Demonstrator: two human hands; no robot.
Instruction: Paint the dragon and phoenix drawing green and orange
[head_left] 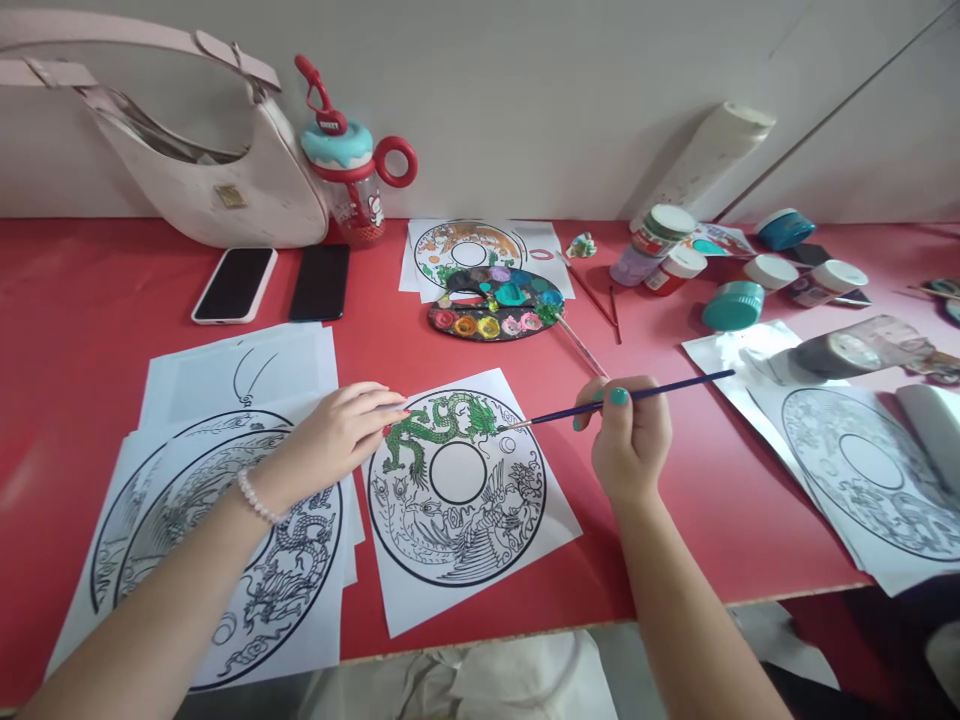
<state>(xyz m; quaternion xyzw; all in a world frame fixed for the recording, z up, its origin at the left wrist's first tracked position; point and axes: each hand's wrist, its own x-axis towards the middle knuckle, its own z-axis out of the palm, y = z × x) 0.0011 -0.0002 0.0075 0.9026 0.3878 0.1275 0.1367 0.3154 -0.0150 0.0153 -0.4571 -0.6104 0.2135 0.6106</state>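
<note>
In front of me lies a sheet with a round line drawing [457, 560], its upper dragon painted green and the phoenix below uncoloured. My right hand [634, 435] is closed around a blue-handled paintbrush [682, 385], whose tip rests at or just over the dragon's head. My left hand [349, 425] lies with fingers stretched out, fingertips on the sheet's upper left edge. Behind the sheet, a black paint palette [480, 325] holds several colours. Another brush [581, 345] leans with its bristles in the green paint at the palette's right end.
Printed sheets [225, 400] are stacked at left, below two phones [235, 285]. A handbag [217, 190] and a cup with a straw [352, 190] stand against the wall. Paint jars [733, 305] crowd the back right. More drawings [862, 470] lie at right.
</note>
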